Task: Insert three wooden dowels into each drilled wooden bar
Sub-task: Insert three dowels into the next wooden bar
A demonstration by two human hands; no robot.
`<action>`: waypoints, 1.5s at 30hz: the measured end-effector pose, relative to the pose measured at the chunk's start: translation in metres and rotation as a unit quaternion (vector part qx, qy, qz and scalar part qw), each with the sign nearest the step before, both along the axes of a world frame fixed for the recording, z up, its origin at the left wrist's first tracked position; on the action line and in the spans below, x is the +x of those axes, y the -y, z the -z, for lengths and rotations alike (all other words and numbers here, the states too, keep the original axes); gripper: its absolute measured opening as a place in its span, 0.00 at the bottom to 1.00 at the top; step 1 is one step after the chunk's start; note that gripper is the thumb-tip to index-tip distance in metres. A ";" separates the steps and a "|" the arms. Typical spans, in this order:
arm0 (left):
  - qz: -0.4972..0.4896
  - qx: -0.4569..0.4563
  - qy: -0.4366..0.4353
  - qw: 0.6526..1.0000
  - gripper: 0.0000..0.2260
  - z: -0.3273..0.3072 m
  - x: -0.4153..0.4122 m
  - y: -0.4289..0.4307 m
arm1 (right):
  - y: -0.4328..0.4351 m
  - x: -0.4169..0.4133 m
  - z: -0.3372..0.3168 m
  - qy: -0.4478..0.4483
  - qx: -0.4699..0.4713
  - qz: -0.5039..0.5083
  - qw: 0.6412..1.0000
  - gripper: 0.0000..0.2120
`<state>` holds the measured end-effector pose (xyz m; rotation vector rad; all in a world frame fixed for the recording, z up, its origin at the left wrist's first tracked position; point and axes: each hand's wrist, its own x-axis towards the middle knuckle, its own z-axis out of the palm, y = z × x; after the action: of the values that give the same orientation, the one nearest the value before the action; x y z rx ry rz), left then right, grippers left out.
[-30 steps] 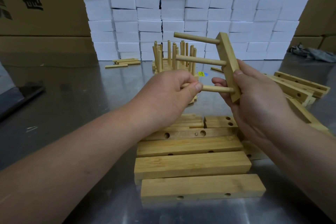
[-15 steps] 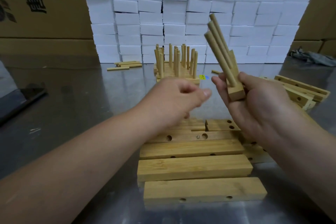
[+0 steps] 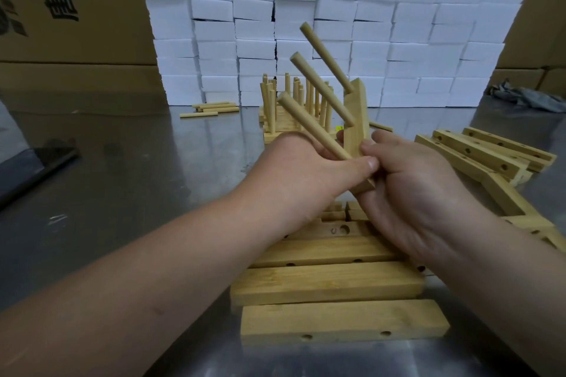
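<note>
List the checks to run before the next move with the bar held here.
1. Three dowels in bar: ok.
2. Dowels fully seated: cannot tell.
3. Right hand grips bar: ok.
4. Left hand clear of lowest dowel: not ok, it holds it.
5. Empty bars ready in front: ok.
6. Loose dowels available: ok, far left.

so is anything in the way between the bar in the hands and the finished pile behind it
Nothing visible. Both the left hand and right hand hold the bar, its three dowels in, above the blank bars. The finished pile sits straight beyond it on the table, with no object between them.
</note>
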<state>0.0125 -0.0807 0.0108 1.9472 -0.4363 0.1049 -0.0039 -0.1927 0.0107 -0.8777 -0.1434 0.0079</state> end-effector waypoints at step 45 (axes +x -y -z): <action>-0.294 0.302 0.008 0.907 0.11 0.054 0.140 -0.108 | 0.020 0.007 0.005 -0.006 -0.083 0.103 0.991 0.13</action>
<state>0.1524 0.0274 -0.0434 2.6426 0.1565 0.4129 0.0027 -0.2128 0.0058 -1.0553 -0.0400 -0.1685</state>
